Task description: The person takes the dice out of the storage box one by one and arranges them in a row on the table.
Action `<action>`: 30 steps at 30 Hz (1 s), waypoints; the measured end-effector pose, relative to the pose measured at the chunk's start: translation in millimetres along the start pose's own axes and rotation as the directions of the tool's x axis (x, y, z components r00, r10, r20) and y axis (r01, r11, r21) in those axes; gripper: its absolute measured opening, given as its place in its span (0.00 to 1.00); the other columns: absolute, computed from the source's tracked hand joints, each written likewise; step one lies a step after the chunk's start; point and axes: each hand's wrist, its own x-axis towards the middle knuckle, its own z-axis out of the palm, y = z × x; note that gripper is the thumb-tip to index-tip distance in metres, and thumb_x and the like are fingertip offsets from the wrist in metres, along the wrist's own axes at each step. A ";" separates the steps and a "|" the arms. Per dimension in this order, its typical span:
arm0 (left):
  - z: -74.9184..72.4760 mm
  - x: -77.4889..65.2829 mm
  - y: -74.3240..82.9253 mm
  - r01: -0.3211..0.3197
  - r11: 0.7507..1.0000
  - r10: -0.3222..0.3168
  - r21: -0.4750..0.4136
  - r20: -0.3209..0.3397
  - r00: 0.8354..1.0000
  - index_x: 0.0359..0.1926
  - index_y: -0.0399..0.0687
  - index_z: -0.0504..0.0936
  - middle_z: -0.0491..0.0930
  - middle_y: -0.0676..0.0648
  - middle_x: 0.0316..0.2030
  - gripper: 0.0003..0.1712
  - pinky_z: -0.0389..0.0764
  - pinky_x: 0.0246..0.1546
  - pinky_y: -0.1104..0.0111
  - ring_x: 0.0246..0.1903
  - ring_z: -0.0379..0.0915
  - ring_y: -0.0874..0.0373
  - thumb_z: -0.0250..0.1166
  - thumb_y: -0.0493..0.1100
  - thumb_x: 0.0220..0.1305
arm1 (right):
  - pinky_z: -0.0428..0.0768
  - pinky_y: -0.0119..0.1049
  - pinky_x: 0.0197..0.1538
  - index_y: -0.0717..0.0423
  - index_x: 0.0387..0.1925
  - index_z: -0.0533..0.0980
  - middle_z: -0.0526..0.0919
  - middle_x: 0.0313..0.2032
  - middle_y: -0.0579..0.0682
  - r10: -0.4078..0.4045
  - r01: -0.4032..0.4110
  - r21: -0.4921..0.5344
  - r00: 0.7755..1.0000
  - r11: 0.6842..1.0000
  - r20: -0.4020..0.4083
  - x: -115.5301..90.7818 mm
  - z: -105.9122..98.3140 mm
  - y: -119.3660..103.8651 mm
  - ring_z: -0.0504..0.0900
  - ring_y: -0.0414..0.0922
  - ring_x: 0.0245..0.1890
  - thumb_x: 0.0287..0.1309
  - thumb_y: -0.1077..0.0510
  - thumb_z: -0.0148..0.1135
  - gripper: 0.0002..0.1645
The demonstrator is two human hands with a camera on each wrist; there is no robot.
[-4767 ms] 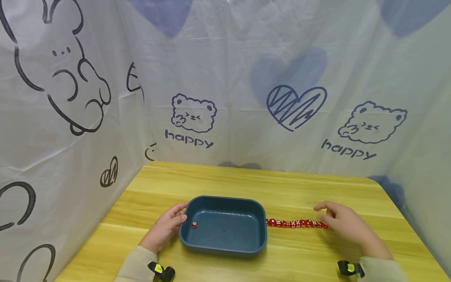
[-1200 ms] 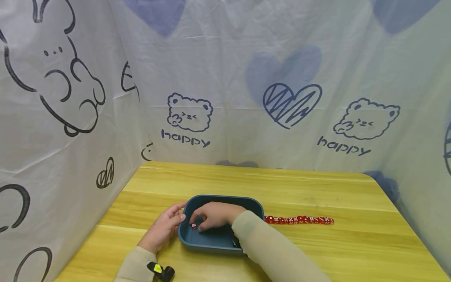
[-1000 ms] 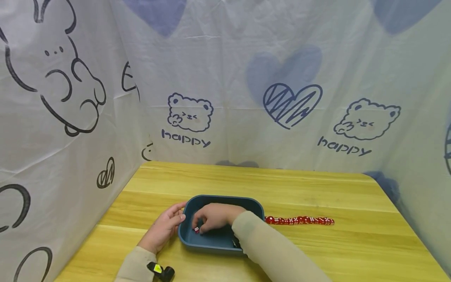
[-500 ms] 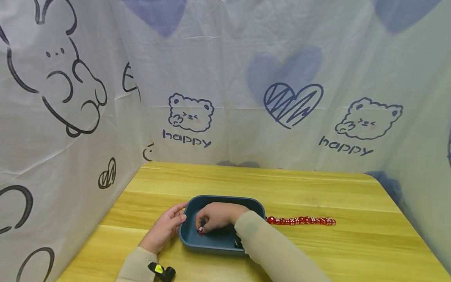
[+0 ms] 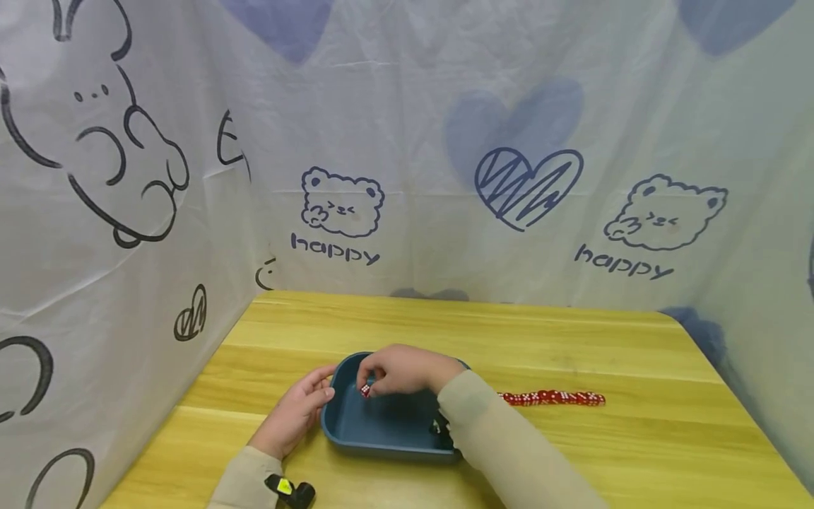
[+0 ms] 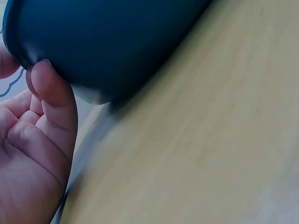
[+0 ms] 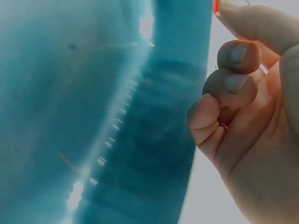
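Observation:
A dark teal rectangular tray (image 5: 381, 444) sits on the table. At its left end my left hand (image 5: 297, 410) holds the rim, thumb and fingers pinching the edge, as the left wrist view shows with the hand (image 6: 44, 135) at the tray's lip. Over the tray's left half, raised above its floor, my right hand (image 5: 410, 369) pinches a small red die (image 5: 365, 390) with white pips between thumb and forefinger. In the right wrist view only a sliver of the die (image 7: 216, 6) shows at the top edge, the other fingers curled in below it.
A straight row of red dice (image 5: 553, 398) runs along the table to the right of the tray, its left end hidden behind my right sleeve (image 5: 509, 431). The yellow wood-grain table (image 5: 305, 325) is bordered by printed white curtains (image 5: 407, 247) at the back and sides.
My right hand has come from the dice row into the tray, taken hold of the die at the left, drawn it rightward and lifted it. My left hand stays at the rim.

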 end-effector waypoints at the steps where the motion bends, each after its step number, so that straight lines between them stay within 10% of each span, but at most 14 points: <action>1: 0.7 0.3 -0.4 0.001 1.000 -0.001 -0.001 -0.002 1.000 0.75 0.34 0.57 0.73 0.43 0.46 0.34 0.82 0.45 0.66 0.43 0.77 0.57 0.57 0.40 0.75 | 0.72 0.30 0.30 0.35 0.40 0.82 0.75 0.24 0.39 -0.006 0.006 -0.002 1.000 1.000 -0.012 -3.0 -4.0 0.2 0.72 0.37 0.24 0.65 0.55 0.66 0.08; 15: -0.4 0.0 -0.8 0.006 1.000 -0.006 0.009 -0.009 1.000 0.75 0.34 0.56 0.72 0.43 0.46 0.34 0.81 0.44 0.69 0.42 0.74 0.58 0.57 0.39 0.75 | 0.74 0.35 0.34 0.46 0.50 0.83 0.77 0.25 0.41 0.032 -0.026 0.038 0.988 0.999 -0.150 -53.0 -38.0 15.2 0.73 0.40 0.25 0.69 0.54 0.62 0.11; 30: -2.3 -1.9 -2.4 -0.007 1.000 0.007 0.014 -0.003 1.000 0.76 0.32 0.55 0.71 0.43 0.46 0.35 0.81 0.43 0.70 0.42 0.73 0.58 0.57 0.40 0.76 | 0.72 0.37 0.28 0.41 0.49 0.82 0.73 0.23 0.43 0.209 -0.181 0.116 0.925 0.977 -0.318 -123.7 -38.2 40.9 0.70 0.41 0.21 0.68 0.52 0.64 0.10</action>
